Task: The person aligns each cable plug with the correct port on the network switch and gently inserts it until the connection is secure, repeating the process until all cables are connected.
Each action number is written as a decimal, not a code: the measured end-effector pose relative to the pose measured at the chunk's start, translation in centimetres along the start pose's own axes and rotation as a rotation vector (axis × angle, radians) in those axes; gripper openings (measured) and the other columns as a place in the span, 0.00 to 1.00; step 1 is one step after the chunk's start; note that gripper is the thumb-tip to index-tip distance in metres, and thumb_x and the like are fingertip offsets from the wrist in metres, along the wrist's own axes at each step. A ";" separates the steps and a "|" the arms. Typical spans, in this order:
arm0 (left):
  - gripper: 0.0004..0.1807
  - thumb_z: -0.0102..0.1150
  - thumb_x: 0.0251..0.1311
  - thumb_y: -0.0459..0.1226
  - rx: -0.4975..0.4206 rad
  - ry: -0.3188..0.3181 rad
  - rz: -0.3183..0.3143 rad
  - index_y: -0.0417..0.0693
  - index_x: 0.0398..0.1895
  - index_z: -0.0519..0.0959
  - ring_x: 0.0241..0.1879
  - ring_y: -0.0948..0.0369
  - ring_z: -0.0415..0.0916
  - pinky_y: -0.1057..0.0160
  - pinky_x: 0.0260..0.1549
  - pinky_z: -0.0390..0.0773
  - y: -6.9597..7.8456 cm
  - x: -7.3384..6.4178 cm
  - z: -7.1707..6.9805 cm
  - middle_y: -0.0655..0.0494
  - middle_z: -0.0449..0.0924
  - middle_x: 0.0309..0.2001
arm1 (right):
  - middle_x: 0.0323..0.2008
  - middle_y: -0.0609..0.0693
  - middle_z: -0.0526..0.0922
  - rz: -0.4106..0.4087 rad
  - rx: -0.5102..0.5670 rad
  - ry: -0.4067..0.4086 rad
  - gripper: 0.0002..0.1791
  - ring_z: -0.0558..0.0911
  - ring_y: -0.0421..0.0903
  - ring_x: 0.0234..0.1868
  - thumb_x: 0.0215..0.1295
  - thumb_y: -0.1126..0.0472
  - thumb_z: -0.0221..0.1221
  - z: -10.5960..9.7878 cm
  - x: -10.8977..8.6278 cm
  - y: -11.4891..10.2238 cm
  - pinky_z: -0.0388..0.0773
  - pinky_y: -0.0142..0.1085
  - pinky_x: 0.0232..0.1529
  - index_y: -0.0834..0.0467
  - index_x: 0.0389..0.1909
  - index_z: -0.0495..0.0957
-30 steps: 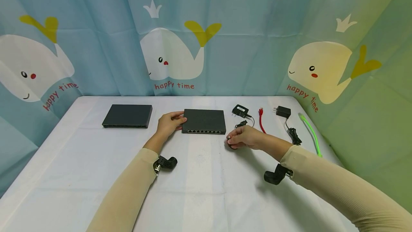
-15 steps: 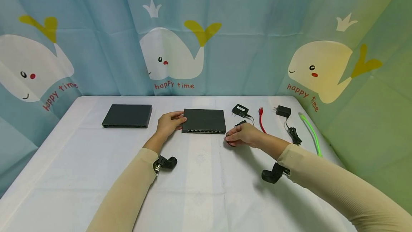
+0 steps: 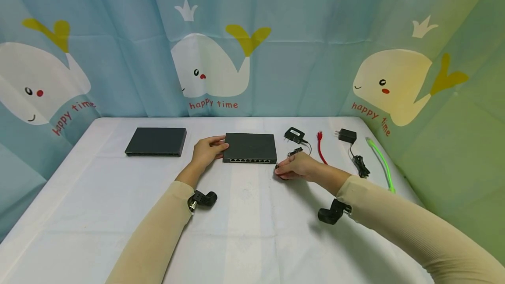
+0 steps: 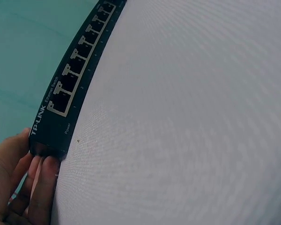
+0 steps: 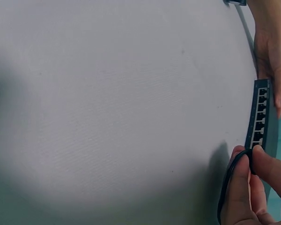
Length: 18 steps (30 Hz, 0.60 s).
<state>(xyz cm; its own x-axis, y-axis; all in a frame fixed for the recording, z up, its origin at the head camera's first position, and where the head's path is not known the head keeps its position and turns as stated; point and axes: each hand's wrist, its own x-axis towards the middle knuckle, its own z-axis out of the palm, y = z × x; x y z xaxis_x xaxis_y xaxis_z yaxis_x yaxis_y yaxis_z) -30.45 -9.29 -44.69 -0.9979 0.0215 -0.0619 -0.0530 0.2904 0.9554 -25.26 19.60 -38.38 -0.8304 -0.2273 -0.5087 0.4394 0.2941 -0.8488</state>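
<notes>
A black TP-LINK Ethernet switch lies on the white cloth, its row of ports facing the person. My left hand grips its left end, thumb on the top edge and fingers against the side, as the left wrist view shows close up. Just off the switch's front right corner, my right hand pinches a thin black cord between thumb and fingers. The cord bends in a loop over the fingertips in the right wrist view. Its end is hidden by the fingers there.
Left of the switch lies a second black box. Behind the right hand are a black power adapter with a corded bundle and a red cable. Farther right lie another adapter and a green cable. A curtain hangs behind.
My right hand has moved slightly left with the black cord, closer to the switch's front right corner. The left hand and the switch have stayed in place.
</notes>
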 end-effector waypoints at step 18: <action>0.25 0.67 0.62 0.39 -0.023 -0.005 -0.031 0.52 0.63 0.78 0.45 0.57 0.83 0.67 0.41 0.86 0.1 0.1 -0.1 0.48 0.80 0.53 | 0.23 0.50 0.85 0.018 0.067 0.032 0.08 0.85 0.40 0.26 0.60 0.78 0.61 1.0 0.8 0.4 0.84 0.27 0.30 0.76 0.41 0.78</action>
<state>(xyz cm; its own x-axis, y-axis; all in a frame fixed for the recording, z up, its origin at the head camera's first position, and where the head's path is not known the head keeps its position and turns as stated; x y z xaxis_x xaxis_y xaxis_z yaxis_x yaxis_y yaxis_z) -30.55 -9.34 -44.61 -0.9955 0.0173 -0.0928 -0.0848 0.2688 0.9595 -25.41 18.61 -39.22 -0.8321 -0.1926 -0.5201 0.4757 0.2344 -0.8478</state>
